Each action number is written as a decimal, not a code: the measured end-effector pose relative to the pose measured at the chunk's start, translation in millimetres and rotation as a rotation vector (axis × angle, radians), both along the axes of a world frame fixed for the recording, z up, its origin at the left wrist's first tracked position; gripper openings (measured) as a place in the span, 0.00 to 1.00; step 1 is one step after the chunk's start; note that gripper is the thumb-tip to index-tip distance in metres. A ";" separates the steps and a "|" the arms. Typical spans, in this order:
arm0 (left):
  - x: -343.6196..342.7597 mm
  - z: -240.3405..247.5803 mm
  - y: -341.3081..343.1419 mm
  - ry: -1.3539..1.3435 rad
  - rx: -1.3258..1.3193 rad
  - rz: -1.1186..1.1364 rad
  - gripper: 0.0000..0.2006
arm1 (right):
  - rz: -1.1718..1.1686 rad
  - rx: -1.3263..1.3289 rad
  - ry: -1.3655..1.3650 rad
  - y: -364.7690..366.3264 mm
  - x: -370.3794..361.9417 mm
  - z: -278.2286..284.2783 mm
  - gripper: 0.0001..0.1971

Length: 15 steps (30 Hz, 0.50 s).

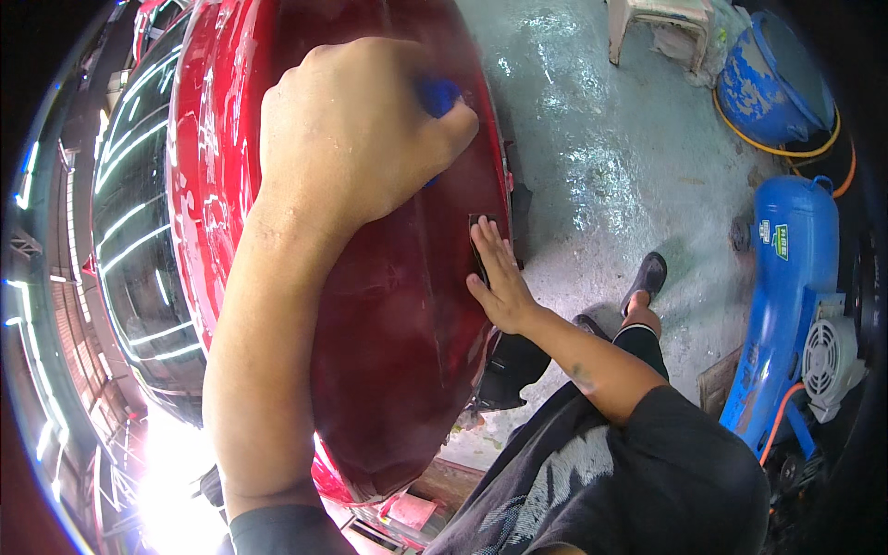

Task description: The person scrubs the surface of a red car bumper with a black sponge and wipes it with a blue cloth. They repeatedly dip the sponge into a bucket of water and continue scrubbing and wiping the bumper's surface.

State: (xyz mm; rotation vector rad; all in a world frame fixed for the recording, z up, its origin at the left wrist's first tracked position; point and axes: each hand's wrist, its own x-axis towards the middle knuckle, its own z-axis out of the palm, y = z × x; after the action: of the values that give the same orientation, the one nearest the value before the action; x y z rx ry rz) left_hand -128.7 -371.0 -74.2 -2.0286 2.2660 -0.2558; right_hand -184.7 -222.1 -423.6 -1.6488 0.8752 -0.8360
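Note:
A dull dark red car panel (370, 370) stretches out below my hands, with glossy brighter red bodywork along its left side. My left hand (361, 129) is raised over it in the foreground, closed round a blue object (437, 95). Most of that object is hidden by the fingers, so its kind does not show. At the panel's right edge, my right hand (499, 282) presses a dark sheet of sandpaper (477, 268) against the surface. Its fingers are stretched forward and the thumb sits apart, with the sheet's corner showing past the fingertips.
The car's dark window (139, 231) reflects strip lights on the left. On the wet grey floor (573, 139) to the right stand a blue compressor tank (791, 268), a worn blue drum (768, 83) with a yellow hose around it, and a white stool (661, 14).

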 end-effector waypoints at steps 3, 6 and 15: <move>1.8 -2.4 -3.6 0.014 0.005 -0.024 0.20 | -0.044 -0.027 0.031 -46.7 10.8 -6.3 0.38; -9.9 -2.8 -15.9 -0.020 0.011 -0.060 0.22 | -0.135 -0.071 0.046 -183.3 33.9 -36.3 0.39; 1.5 -3.3 -2.4 0.011 0.011 -0.007 0.19 | 0.073 -0.021 0.058 -20.6 4.2 -19.2 0.42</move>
State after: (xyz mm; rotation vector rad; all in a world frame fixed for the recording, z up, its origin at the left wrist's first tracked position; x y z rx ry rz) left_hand -127.2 -373.4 -77.5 -2.0226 2.2760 -0.2324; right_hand -180.5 -242.7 -442.8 -1.7206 0.8435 -0.7532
